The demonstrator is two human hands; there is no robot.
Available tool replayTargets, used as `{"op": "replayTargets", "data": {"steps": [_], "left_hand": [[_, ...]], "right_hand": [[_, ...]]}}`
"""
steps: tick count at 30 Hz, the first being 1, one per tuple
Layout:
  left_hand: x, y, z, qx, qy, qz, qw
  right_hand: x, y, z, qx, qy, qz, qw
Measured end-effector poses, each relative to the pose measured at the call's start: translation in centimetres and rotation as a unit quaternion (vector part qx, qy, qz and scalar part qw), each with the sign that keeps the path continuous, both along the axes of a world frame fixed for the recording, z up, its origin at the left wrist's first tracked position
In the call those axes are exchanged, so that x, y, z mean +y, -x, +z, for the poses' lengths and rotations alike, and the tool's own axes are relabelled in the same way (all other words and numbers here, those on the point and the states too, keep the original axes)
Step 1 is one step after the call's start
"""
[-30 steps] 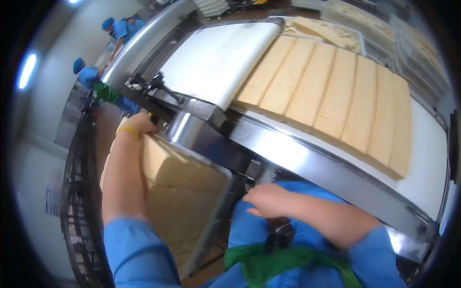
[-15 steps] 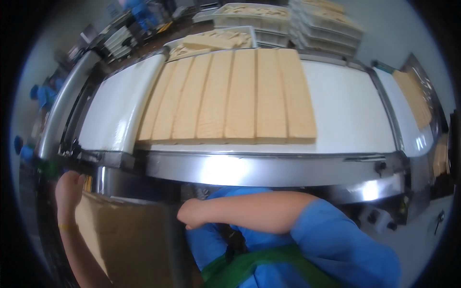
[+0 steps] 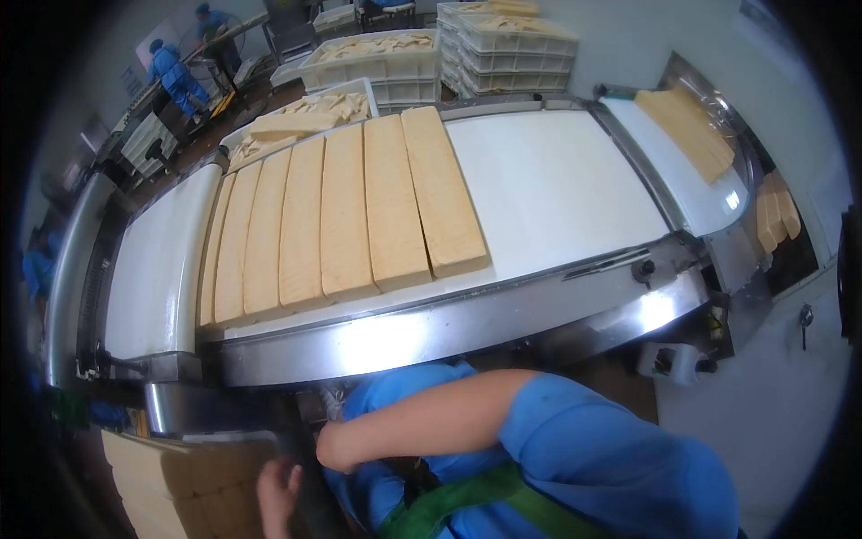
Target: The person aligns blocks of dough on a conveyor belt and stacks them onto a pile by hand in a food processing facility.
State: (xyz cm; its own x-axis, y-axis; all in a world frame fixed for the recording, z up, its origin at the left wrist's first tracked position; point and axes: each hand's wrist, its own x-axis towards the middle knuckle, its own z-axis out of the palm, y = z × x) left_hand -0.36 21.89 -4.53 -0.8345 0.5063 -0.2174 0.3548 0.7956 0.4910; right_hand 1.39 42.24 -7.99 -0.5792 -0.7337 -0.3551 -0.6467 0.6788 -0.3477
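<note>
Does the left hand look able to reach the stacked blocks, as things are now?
Probably yes: the left hand, apparently empty, is close beside the stacked blocks, with nothing visible between them.

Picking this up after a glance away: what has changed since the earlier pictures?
The left hand has drawn back from the block stack's far end toward the person. The view has swung right. The right hand stays low; the slabs stay on the belt.
</note>
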Motion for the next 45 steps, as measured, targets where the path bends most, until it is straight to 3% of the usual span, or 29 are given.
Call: {"op": "replayTargets", "data": {"steps": [4,5,8,9,11,12,19,21,24,45], "left_hand": [[-4.8,-1.8,-12.2,-0.064,-0.029,0.074,0.995],[-4.5,-3.2,-13.6,-0.058,-0.068,0.079,0.993],[-1.2,-6.2,-14.3,0.032,-0.003,0.052,0.998],[-0.7,-6.8,-15.6,0.008,-0.002,0.088,0.996],[1.8,-8.3,-15.6,0.069,0.082,0.112,0.988],[2.3,-8.3,-15.2,0.042,0.113,0.125,0.985],[0.6,-7.2,-17.6,0.035,0.056,0.087,0.994],[0.8,-7.2,-17.4,0.012,0.100,0.110,0.989],[1.5,-7.1,-15.7,-0.024,0.151,0.141,0.978],[0.5,-7.8,-17.1,-0.003,0.105,0.156,0.982]], "right_hand": [[-0.3,0.4,-0.6,0.002,-0.011,-0.013,1.000],[-0.4,0.5,-0.5,-0.003,-0.016,-0.015,1.000],[-0.6,0.6,-1.0,-0.012,-0.026,-0.016,0.999],[-0.6,0.6,-1.1,-0.021,-0.029,-0.012,0.999],[-0.5,0.7,-0.9,-0.037,-0.035,-0.003,0.999],[-0.5,0.7,-0.8,-0.042,-0.040,-0.007,0.998],[0.7,0.2,-0.6,-0.068,0.024,-0.043,0.996],[0.3,0.4,-2.4,-0.055,0.016,-0.056,0.997],[0.3,0.5,-0.1,-0.061,-0.034,-0.028,0.997],[0.4,0.3,-2.2,-0.090,-0.011,-0.044,0.995]]}}
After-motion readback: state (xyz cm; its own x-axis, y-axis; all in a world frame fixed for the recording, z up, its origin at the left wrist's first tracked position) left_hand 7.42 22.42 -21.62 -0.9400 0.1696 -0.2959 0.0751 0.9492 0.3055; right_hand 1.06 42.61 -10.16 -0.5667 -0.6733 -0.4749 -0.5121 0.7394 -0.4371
